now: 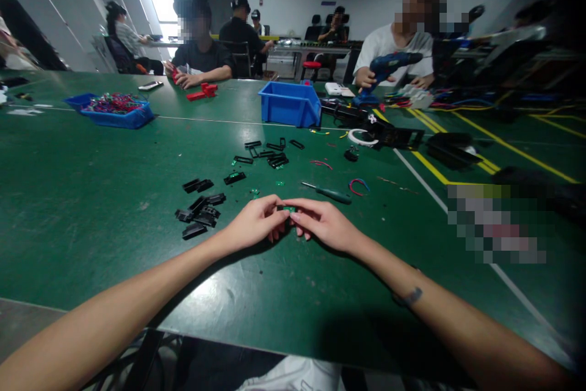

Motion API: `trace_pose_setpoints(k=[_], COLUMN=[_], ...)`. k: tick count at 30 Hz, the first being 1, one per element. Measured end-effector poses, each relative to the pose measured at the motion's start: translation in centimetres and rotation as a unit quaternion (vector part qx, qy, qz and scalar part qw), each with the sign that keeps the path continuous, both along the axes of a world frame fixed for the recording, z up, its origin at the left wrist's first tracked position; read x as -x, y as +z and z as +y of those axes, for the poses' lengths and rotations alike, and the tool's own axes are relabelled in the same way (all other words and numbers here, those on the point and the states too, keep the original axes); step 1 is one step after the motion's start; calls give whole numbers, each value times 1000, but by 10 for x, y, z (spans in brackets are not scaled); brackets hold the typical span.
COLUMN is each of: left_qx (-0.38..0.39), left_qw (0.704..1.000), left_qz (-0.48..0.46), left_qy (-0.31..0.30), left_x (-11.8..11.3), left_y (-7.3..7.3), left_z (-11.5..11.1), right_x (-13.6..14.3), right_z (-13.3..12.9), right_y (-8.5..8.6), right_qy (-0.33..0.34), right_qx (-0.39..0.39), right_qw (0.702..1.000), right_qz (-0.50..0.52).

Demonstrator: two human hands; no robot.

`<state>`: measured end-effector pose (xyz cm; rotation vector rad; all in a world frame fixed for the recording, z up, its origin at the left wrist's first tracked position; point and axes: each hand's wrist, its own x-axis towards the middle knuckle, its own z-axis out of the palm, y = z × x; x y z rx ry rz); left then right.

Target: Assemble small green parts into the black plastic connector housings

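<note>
Between my left hand (pixel 260 219) and my right hand (pixel 323 221) is a small green circuit board (pixel 288 210), apparently set in a black plastic housing. Both thumbs press on its top, and the curled fingers hide most of it. To the left of my hands lies a loose pile of black plastic housings (pixel 201 214). Farther off are thin black rectangular frames (pixel 277 159) and a black housing with green on it (pixel 235 178). A screwdriver with a dark green handle (pixel 334 196) rests just beyond my right hand.
On the green table (pixel 114 214) stand a blue bin (pixel 290 104) and a blue tray of coloured wires (pixel 116 107). A red-blue wire loop (pixel 358 186) lies right of the screwdriver. Across the table, one person handles red parts (pixel 201 92); another holds a power drill (pixel 389 68).
</note>
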<state>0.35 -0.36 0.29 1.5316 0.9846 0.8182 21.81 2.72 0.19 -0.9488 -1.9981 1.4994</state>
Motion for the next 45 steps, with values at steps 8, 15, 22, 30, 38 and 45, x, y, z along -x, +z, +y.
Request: trace_pose_setpoints(k=[8, 15, 22, 30, 38, 45], left_qx=[0, 1, -5, -2, 1, 0], left_qw=[1000, 1000, 1000, 1000, 1000, 1000], left_qz=[1, 0, 1, 4, 0, -2], left_qy=[-1, 2, 1, 3, -1, -3], left_x=[0, 0, 0, 0, 0, 0], left_y=[0, 0, 0, -1, -2, -2], left_z=[0, 0, 0, 0, 0, 0], right_x=[-1, 0, 0, 1, 0, 0], right_z=[0, -1, -1, 0, 0, 0], right_y=[-1, 0, 0, -1, -3, -2], right_qy=[1, -1, 1, -2, 2, 2], right_qx=[2, 1, -7, -8, -7, -13], right_qw=[1000, 1000, 1000, 1000, 1000, 1000], right_qz=[8, 6, 5, 5, 5, 1])
